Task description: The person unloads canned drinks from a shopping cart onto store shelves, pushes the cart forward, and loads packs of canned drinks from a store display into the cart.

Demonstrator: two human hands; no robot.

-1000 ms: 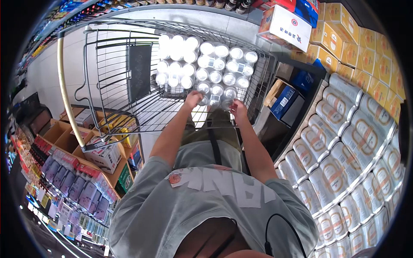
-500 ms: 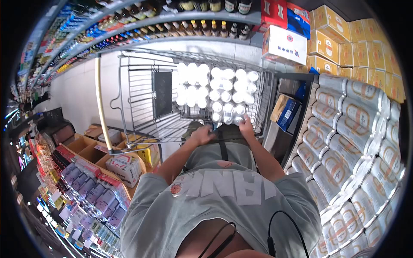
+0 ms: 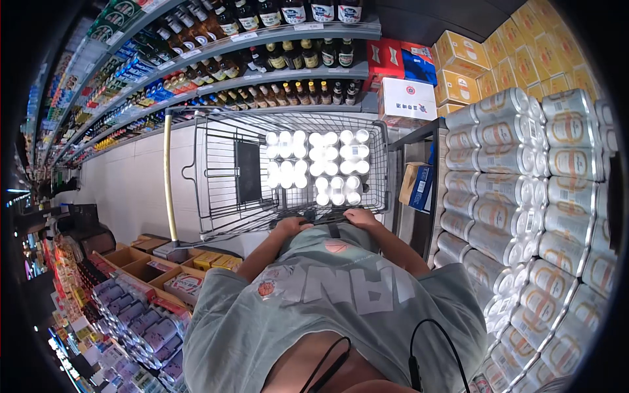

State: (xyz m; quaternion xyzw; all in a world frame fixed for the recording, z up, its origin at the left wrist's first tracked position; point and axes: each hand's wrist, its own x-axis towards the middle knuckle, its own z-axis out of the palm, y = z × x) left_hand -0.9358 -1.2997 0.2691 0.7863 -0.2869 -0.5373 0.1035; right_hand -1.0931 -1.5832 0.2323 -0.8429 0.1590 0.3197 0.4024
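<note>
A metal wire shopping cart stands in front of me, its long side facing my body. Shrink-wrapped packs of white-topped cans are grouped in its basket, glaring in the light. My left hand is closed at the cart's near side rim, close to my waist. My right hand is closed on the same rim, farther right, with fingers curled over it. Part of the rim is hidden by my hands and shirt. The nearest can pack lies just beyond my right hand.
Bottle shelves run along the far side. Stacked silver can packs rise at right, with yellow cartons behind. A white carton and an open blue-brown box stand near the cart's end. Cardboard bins are at left.
Both hands have drawn back from beside the cans toward my waist and closed at the rim. The view has tilted up, showing more shelves. The can packs keep their arrangement in the cart.
</note>
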